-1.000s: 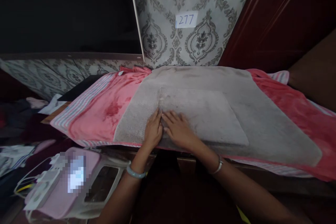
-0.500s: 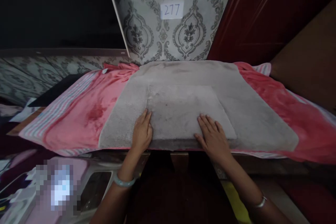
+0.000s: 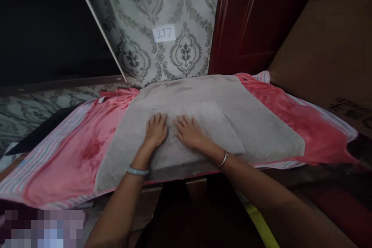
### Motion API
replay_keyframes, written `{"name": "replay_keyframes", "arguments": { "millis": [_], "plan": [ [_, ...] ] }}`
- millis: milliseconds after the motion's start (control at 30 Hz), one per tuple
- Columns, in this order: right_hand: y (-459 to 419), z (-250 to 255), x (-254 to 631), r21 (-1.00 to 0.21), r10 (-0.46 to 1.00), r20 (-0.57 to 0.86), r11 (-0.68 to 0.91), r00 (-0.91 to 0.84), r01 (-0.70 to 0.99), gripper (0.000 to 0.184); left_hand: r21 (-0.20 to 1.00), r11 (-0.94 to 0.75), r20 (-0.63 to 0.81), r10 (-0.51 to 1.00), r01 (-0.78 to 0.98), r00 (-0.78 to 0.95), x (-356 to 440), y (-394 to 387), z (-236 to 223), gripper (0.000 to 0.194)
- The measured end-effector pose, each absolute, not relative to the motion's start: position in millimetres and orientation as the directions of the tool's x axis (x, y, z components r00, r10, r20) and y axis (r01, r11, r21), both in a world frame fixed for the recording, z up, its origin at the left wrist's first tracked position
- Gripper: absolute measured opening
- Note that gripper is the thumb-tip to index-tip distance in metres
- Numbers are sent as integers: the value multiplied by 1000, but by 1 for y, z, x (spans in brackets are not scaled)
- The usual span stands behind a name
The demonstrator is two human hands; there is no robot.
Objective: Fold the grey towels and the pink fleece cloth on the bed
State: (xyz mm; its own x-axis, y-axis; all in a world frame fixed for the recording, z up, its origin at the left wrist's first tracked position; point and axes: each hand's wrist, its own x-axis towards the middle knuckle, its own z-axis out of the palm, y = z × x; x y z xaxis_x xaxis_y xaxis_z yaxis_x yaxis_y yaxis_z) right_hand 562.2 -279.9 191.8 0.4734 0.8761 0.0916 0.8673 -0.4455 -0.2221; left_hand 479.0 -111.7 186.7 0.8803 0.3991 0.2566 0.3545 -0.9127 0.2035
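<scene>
A smaller grey plush rectangle [image 3: 209, 139], perhaps a folded mat, lies flat on a larger grey plush mat [image 3: 255, 128]. My left hand [image 3: 157, 130] rests on the left part of the smaller piece, palm down with fingers stretched out. Close beside it, my right hand [image 3: 188, 130] lies flat on the same piece, its fingers spread and pointing away from me. Neither hand grips anything. Beneath the mats spreads a pink plush blanket [image 3: 72, 151] with a striped border, showing on both sides.
A dark television screen [image 3: 49, 27] stands at the back left. Behind are patterned wallpaper with a paper marked 277 [image 3: 164, 33] and a dark red door or cabinet panel [image 3: 247, 19]. A brown cardboard box [image 3: 328, 50] stands at the right. A pixelated patch covers the lower left.
My right hand has moved left and farther from me, close to the left hand. My left hand has moved forward onto the smaller piece. The view has shifted to the right.
</scene>
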Motion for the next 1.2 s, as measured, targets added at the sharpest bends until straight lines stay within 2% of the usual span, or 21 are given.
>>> {"name": "replay_keyframes", "arguments": {
  "millis": [67, 167, 367, 567, 667, 800, 900, 967, 1033, 1200],
  "plan": [
    [-284, 182, 567, -231, 863, 94, -466, 497, 854, 62, 135, -908, 195, 417, 397, 888, 482, -115, 182, 57],
    [-306, 170, 582, -232, 823, 100, -527, 559, 817, 64, 89, -910, 186, 414, 405, 891, 478, -117, 176, 57],
    [-366, 162, 626, -179, 669, 30, -727, 743, 663, 67, 90, -902, 162, 431, 422, 888, 478, -116, 178, 58],
    [-381, 169, 652, -152, 612, -13, -783, 791, 604, 66, 89, -908, 206, 419, 410, 884, 479, -114, 171, 62],
    [-348, 190, 650, -153, 681, 34, -719, 731, 677, 64, 90, -913, 232, 408, 398, 883, 478, -112, 168, 62],
    [-283, 210, 633, -187, 842, 112, -504, 528, 843, 66, 85, -914, 215, 406, 397, 888, 477, -113, 172, 62],
    [-250, 206, 627, -200, 916, 116, -358, 385, 912, 64, 80, -906, 176, 424, 417, 888, 475, -116, 177, 63],
    [-242, 196, 632, -210, 932, 103, -320, 347, 924, 62, 77, -900, 153, 436, 430, 887, 475, -118, 178, 63],
    [-245, 186, 643, -219, 914, 106, -363, 392, 906, 62, 77, -898, 140, 440, 434, 887, 475, -118, 178, 63],
    [-275, 176, 688, -205, 743, 60, -645, 667, 736, 61, 85, -902, 135, 431, 423, 892, 476, -116, 177, 63]
  ]
}}
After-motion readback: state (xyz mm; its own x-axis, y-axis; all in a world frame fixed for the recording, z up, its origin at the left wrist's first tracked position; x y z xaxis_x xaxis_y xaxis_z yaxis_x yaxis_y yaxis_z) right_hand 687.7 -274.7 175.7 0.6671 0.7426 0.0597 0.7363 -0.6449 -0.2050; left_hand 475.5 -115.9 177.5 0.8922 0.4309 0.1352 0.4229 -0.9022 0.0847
